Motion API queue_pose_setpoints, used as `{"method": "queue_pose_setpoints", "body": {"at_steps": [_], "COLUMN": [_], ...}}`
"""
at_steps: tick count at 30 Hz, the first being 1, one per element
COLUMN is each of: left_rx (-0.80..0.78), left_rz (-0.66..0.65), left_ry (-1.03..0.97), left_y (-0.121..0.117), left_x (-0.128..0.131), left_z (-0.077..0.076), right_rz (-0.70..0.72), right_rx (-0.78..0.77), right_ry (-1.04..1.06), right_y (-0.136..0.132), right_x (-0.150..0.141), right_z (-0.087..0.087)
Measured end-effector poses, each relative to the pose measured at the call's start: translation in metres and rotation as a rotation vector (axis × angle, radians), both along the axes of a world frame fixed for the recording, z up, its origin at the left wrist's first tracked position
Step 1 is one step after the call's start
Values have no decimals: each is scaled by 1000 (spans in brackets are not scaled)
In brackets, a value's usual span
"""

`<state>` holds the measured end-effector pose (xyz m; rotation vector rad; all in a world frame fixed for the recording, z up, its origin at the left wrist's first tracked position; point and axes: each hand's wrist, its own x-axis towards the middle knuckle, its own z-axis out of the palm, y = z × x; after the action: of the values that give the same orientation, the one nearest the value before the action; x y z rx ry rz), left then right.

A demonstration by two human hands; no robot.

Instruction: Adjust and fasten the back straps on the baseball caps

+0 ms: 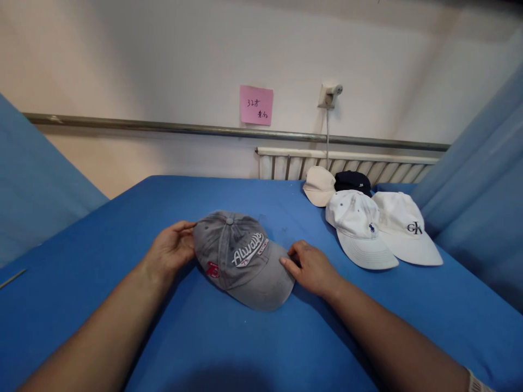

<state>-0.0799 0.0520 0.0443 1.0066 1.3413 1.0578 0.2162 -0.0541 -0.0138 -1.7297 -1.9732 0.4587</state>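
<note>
A grey baseball cap point(229, 256) with white "Always" lettering and a red patch is between my hands, its brim pointing to the lower right. My left hand point(174, 247) grips the back edge of the crown, with the fingertips partly hidden behind it. On the other side, my right hand point(310, 267) pinches the brim between thumb and fingers. Below the cap spreads a blue cloth surface point(196, 348).
At the right lie a beige cap point(319, 186), a dark navy cap point(352, 181), a white cap with a small horse logo point(355, 220) and a white "CK" cap point(402, 223). A radiator point(294, 166) and metal rail point(183, 128) run along the wall. Blue curtains point(36, 174) hang at both sides.
</note>
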Motion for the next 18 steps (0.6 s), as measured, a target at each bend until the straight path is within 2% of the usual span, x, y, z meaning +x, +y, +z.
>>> {"method": "queue_pose_setpoints", "body": {"at_steps": [3, 5, 10, 14, 16, 18], "left_rx": [-150, -145, 56, 244, 299, 299], "left_rz": [-21, -4, 131, 241, 120, -101], "left_ry": [-88, -79, 92, 260, 419, 611], "left_y": [3, 4, 8, 6, 2, -4], "left_x": [1, 1, -4, -16, -22, -27], "left_z": [-6, -10, -15, -5, 2, 7], "right_rz": [13, 35, 71, 78, 79, 74], "right_rx": [-11, -17, -18, -28, -40, -52], "right_ry": [6, 18, 53, 69, 74, 80], "right_y": [-1, -3, -6, -5, -4, -4], "right_x": [-2, -3, -5, -5, -5, -5], "right_z": [-1, -2, -2, -2, -1, -1]}}
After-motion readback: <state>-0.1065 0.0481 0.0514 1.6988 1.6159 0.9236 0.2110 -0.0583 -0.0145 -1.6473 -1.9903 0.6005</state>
